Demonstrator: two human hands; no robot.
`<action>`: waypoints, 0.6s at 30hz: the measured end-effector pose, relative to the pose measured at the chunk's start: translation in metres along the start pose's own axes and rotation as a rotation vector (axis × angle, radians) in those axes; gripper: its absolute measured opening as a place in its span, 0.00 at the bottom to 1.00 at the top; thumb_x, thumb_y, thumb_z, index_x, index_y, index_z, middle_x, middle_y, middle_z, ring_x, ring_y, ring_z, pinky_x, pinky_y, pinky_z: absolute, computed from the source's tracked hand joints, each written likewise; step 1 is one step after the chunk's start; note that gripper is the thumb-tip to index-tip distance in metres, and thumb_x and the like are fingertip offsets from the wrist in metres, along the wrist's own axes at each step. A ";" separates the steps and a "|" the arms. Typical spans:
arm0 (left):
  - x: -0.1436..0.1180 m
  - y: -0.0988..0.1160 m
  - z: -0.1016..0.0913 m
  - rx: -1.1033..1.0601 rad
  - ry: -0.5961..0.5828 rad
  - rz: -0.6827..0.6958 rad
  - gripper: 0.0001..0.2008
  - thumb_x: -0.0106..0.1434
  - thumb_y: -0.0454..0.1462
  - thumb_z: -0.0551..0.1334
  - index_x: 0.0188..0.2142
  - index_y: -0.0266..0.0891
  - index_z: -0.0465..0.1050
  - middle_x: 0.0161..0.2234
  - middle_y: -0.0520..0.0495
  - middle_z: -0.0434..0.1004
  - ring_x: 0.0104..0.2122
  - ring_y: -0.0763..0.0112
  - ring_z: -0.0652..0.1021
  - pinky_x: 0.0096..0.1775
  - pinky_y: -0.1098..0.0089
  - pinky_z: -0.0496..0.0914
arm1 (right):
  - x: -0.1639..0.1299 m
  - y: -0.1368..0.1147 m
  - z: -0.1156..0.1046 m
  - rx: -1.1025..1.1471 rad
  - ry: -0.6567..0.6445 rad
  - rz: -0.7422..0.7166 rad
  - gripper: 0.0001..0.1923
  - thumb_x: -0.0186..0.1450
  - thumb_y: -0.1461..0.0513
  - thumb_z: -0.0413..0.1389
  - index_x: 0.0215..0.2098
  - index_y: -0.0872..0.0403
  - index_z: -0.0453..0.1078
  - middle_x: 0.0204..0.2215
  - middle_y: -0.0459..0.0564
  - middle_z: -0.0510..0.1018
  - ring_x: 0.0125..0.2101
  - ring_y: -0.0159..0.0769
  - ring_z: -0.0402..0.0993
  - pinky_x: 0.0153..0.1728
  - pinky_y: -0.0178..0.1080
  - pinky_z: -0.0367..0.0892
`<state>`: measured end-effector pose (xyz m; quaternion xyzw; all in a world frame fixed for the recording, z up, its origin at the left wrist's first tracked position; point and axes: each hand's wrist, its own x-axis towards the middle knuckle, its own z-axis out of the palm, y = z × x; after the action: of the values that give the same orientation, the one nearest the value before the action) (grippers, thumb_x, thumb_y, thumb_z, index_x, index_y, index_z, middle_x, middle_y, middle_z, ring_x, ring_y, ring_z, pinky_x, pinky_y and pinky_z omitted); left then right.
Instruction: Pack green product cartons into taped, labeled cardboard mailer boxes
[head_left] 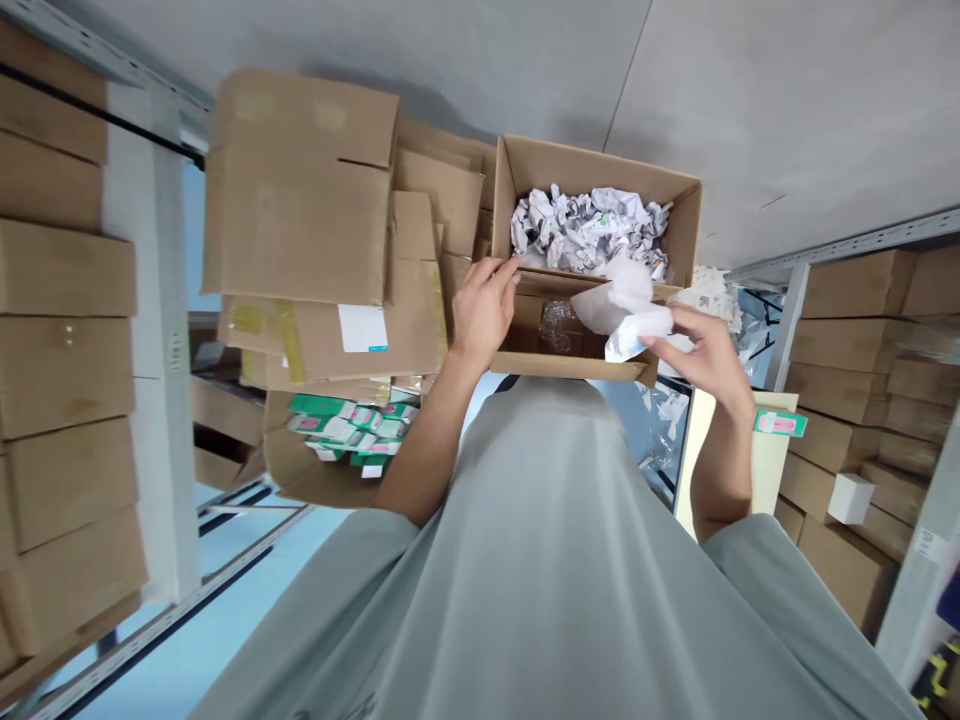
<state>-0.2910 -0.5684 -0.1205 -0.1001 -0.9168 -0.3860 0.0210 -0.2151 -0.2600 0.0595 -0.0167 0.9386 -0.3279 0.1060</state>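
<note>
A cardboard box (596,160) stands in front of me, filled with crumpled white printed paper (592,225). At its near left corner, my left hand (484,305) has its fingers curled over the rim. On the right, my right hand (701,345) pinches a piece of soft white packing wrap (637,325) between thumb and fingers. The wrap hangs over the near rim, above a second open cardboard box (570,367) close to my body. Clear bubble wrap (556,325) lies inside that nearer box.
Flattened cartons (300,220) are stacked to the left, above a carton (300,480) of small green-and-white boxes. Shelves with brown boxes (67,370) flank me on both sides. A green-and-white box (780,423) lies on the right, near a small white box (850,498).
</note>
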 end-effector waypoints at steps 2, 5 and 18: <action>0.000 0.000 0.000 -0.007 0.002 -0.007 0.24 0.86 0.44 0.52 0.69 0.42 0.80 0.59 0.38 0.83 0.62 0.53 0.80 0.69 0.58 0.72 | 0.006 0.008 0.019 -0.173 -0.143 0.046 0.11 0.77 0.54 0.62 0.46 0.51 0.83 0.43 0.54 0.86 0.44 0.47 0.82 0.49 0.44 0.76; -0.001 -0.001 0.001 -0.022 0.006 -0.009 0.24 0.86 0.45 0.52 0.69 0.42 0.80 0.59 0.38 0.83 0.62 0.53 0.80 0.70 0.58 0.72 | 0.021 0.017 0.053 -0.436 -0.264 0.125 0.10 0.78 0.59 0.60 0.52 0.52 0.83 0.51 0.59 0.87 0.49 0.51 0.84 0.52 0.44 0.75; -0.006 -0.002 0.002 -0.037 0.049 -0.041 0.27 0.82 0.49 0.59 0.74 0.45 0.74 0.74 0.35 0.72 0.76 0.48 0.72 0.78 0.50 0.64 | -0.020 0.017 0.061 -0.466 -0.298 0.181 0.29 0.80 0.58 0.61 0.77 0.51 0.70 0.70 0.62 0.79 0.61 0.59 0.84 0.57 0.52 0.80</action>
<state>-0.2857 -0.5691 -0.1236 -0.0722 -0.9105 -0.4058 0.0336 -0.1819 -0.2817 0.0065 -0.0048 0.9603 -0.0867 0.2649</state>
